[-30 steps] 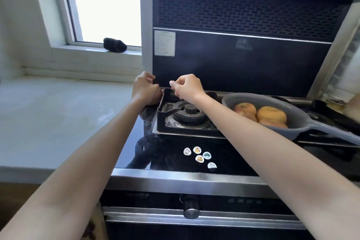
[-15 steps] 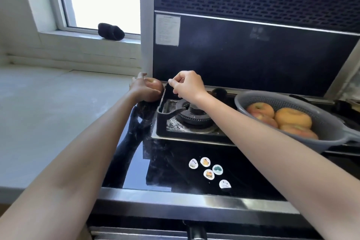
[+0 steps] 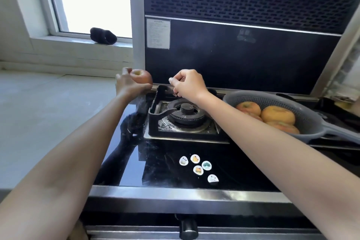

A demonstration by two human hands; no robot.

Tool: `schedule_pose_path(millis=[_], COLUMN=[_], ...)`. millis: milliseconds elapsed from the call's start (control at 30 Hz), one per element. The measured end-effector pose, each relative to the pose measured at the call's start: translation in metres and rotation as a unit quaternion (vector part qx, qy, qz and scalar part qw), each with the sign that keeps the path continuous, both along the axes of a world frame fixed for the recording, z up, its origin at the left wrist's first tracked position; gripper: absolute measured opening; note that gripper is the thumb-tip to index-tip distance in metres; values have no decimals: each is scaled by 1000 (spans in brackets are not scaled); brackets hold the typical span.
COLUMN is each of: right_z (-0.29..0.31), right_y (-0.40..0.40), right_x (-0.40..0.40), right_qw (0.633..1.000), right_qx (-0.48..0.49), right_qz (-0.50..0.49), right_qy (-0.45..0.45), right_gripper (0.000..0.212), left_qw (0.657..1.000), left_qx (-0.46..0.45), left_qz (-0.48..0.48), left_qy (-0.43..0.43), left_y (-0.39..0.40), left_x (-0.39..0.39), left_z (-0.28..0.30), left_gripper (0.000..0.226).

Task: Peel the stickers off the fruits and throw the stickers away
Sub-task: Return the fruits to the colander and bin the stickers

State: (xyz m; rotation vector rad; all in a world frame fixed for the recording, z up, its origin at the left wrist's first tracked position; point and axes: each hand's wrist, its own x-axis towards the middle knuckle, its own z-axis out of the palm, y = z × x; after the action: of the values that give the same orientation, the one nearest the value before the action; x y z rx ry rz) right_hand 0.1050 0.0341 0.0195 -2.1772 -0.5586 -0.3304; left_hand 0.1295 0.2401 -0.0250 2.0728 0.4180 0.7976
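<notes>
- Left hand (image 3: pixel 130 84): grips a reddish fruit (image 3: pixel 143 77) above the rear left corner of the glass hob (image 3: pixel 175 177), beside the burner (image 3: pixel 184 112).
- Right hand (image 3: pixel 188 84): fingers curled, thumb and forefinger pinched together (whether a sticker lies between them cannot be told).
- Grey colander (image 3: pixel 303 112): rests at the hob's right side and holds several fruits (image 3: pixel 277 114).
- Five stickers (image 3: pixel 198 167): lie clustered on the glass near the hob's front edge.
</notes>
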Motion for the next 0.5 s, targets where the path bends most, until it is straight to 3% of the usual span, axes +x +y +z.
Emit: schedule_pose_path(millis=[233, 500], right_z=[22, 40], right_y=[-26, -83], right_x=[-19, -43], right_qw=[998, 994], right_qx=[50, 86], right_qz=[-23, -50], right_qy=[-6, 37], right_gripper=[18, 55], left_qw=[994, 980], left_qx=[34, 42], left_qz=[-67, -161], left_qy=[-77, -107], left_y=[-48, -133], left_x=[-32, -66], left_z=[47, 72], left_gripper=[88, 92])
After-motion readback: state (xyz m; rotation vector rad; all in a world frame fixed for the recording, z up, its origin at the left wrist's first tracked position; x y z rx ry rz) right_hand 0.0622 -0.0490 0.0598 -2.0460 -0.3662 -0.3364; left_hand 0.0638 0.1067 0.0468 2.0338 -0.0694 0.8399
